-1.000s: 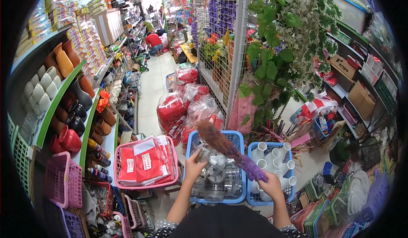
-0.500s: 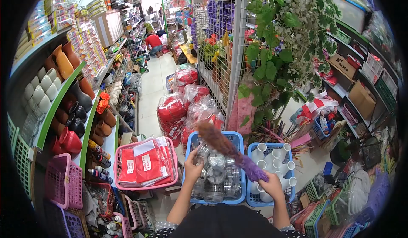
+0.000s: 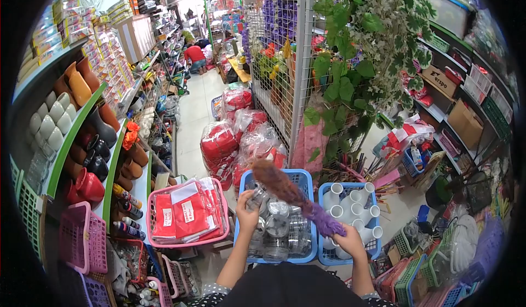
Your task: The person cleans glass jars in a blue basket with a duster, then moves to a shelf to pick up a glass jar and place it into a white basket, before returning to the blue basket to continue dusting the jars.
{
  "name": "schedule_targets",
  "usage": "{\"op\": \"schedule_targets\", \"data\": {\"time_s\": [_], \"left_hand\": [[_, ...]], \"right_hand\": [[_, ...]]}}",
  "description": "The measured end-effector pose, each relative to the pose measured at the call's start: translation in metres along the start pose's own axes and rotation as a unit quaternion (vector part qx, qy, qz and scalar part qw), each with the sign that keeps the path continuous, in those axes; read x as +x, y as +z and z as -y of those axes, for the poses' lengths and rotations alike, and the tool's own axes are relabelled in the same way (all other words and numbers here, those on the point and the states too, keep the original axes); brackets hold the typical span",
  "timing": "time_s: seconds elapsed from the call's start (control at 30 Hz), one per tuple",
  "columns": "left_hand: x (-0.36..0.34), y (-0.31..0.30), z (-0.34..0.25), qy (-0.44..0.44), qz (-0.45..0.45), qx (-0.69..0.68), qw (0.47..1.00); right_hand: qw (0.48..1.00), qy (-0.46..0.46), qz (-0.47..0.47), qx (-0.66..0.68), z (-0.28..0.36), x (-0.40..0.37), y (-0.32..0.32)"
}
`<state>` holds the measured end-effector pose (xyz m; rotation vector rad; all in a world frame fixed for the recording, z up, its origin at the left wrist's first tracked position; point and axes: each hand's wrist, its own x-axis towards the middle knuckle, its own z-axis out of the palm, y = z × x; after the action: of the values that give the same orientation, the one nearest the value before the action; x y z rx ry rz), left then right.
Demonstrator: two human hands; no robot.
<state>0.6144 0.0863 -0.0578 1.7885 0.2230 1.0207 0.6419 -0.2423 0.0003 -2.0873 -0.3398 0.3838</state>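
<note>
My left hand (image 3: 247,214) is closed around a clear jar (image 3: 256,198) at the left side of a blue basket (image 3: 313,211). More clear jars (image 3: 278,226) with silvery lids fill that basket. A fluffy duster (image 3: 293,193), brown toward its tip and purple near the grip, is in my right hand (image 3: 350,242), whose fingers wrap its lower end. The duster slants up and left over the jars. Below and beside my right hand, a second blue basket (image 3: 377,248) holds several white vases (image 3: 357,208).
A pink basket (image 3: 227,219) of red-and-white packets stands on the left. Shelves with vases (image 3: 90,184) line the left wall. Bagged red goods (image 3: 219,140) lie along the aisle, where a person in red (image 3: 195,58) crouches far off. A wire rack (image 3: 282,60) with hanging leaves rises ahead.
My left hand has shifted slightly left with the jar. The duster's brown tip has moved a little left and down. The camera view has shifted slightly.
</note>
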Motion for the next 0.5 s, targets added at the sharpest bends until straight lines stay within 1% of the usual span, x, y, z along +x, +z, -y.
{"op": "schedule_targets", "data": {"time_s": [0.03,0.07,0.1,0.13,0.27,0.33,0.37,0.4,0.43,0.47,0.5], "left_hand": [[-0.003,0.000,0.000,0.000,0.004,0.000,1.000],[0.001,0.001,-0.005,-0.067,-0.009,-0.066,0.996],[0.002,0.000,-0.010,-0.134,-0.021,-0.130,0.982],[0.005,0.000,-0.015,-0.144,-0.035,-0.159,0.976],[0.010,-0.001,-0.015,-0.150,-0.017,-0.182,0.972],[0.013,0.002,-0.020,-0.144,-0.033,-0.249,0.957],[0.017,-0.001,-0.028,-0.143,-0.036,-0.249,0.957],[0.022,-0.005,-0.039,-0.206,-0.027,-0.381,0.901],[0.024,-0.007,-0.045,-0.264,-0.017,-0.505,0.821],[0.026,-0.009,-0.039,-0.291,-0.007,-0.512,0.808],[0.027,-0.011,-0.031,-0.292,-0.006,-0.513,0.807]], "right_hand": [[0.999,0.027,-0.032,-0.025,0.004,-0.001,0.002],[0.999,0.025,-0.036,-0.023,0.003,0.000,0.003],[1.000,0.028,-0.011,-0.001,-0.001,-0.001,0.004],[0.999,0.032,0.014,0.020,-0.004,-0.002,0.005],[0.999,0.036,-0.009,0.008,0.002,-0.008,0.005],[0.998,0.032,-0.002,-0.046,0.010,-0.008,0.004],[0.998,0.030,-0.001,-0.047,0.008,-0.008,0.005],[0.999,0.031,0.018,0.018,0.002,-0.010,0.009],[0.995,0.033,0.036,0.083,-0.001,-0.012,0.011],[0.995,0.034,0.036,0.082,0.000,-0.012,0.013],[0.998,0.027,0.018,0.058,0.002,-0.012,0.016]]}}
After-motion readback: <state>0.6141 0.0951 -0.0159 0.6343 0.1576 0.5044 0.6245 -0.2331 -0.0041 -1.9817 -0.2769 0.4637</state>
